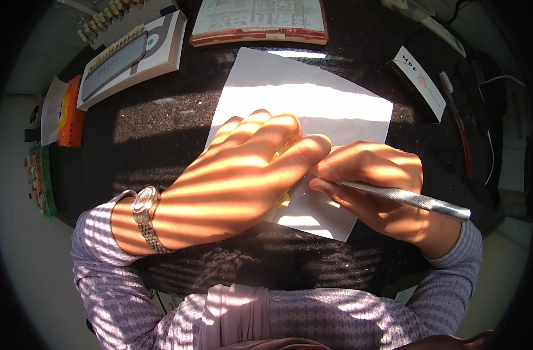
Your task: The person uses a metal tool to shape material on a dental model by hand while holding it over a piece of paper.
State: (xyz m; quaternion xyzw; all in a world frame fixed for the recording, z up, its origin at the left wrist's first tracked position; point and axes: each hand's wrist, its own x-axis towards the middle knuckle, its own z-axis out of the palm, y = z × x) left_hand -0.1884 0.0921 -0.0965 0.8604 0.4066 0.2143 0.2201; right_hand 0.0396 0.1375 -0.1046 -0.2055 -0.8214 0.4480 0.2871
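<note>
My left hand (237,169), with a metal watch (144,201) on its wrist, is curled palm down over a white paper sheet (313,102). Its thumb and fingers close round a small pale yellow piece (284,201). Only bits of this piece show below the thumb and between thumb and forefinger, so its kind is hidden. My right hand (383,175) grips a slim silver hand instrument with a knurled handle (421,201), held like a pen. The working tip of the instrument is hidden at the left thumb, where the two hands meet.
On the dark speckled table, a white box (170,46) carries a tooth shade guide (115,64) at the far left. An orange pack (72,114) lies beside it. A red-edged slab (260,36) lies at the back. To the right are a small black-and-white box (421,84) and a toothbrush (460,125).
</note>
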